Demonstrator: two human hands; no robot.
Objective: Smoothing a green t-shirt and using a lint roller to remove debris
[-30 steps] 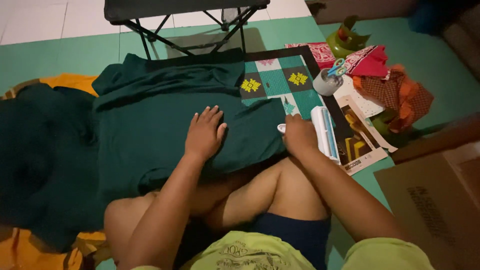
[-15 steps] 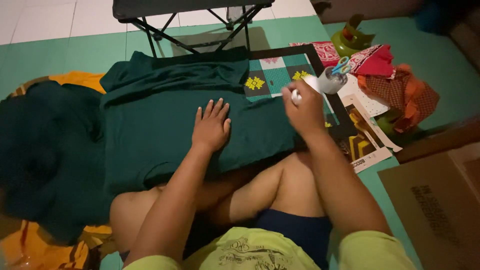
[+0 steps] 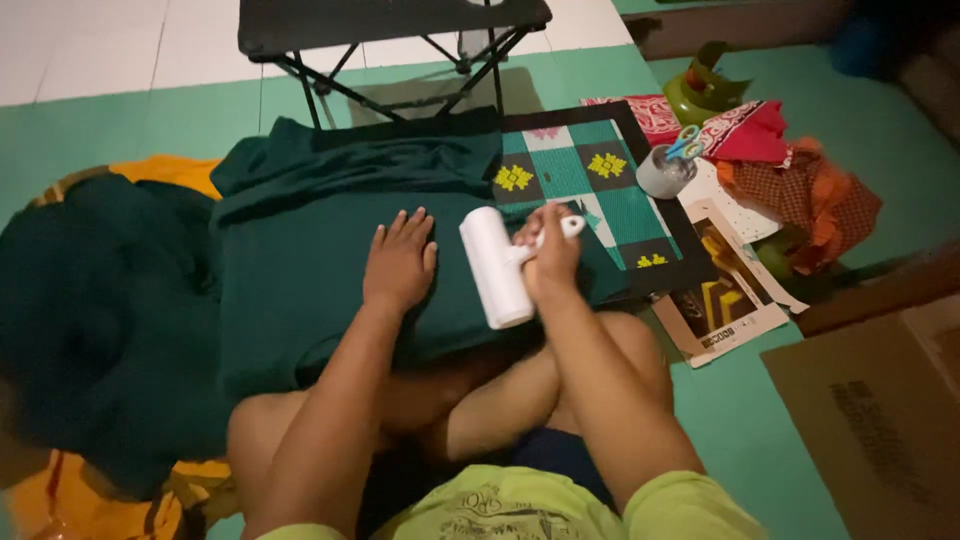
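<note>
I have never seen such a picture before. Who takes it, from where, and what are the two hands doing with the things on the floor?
A person sitting on the floor wears a camera on the head, so it looks down at their own bare arms. The left hand lies flat on a dark green cloth spread over the lap. The right hand grips the handle of a white lint roller, which rests on the cloth. Beside them lie a patterned mat, a cup with scissors and a cardboard box.

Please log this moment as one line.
left hand flat on green cloth | right hand holds white roller
</note>
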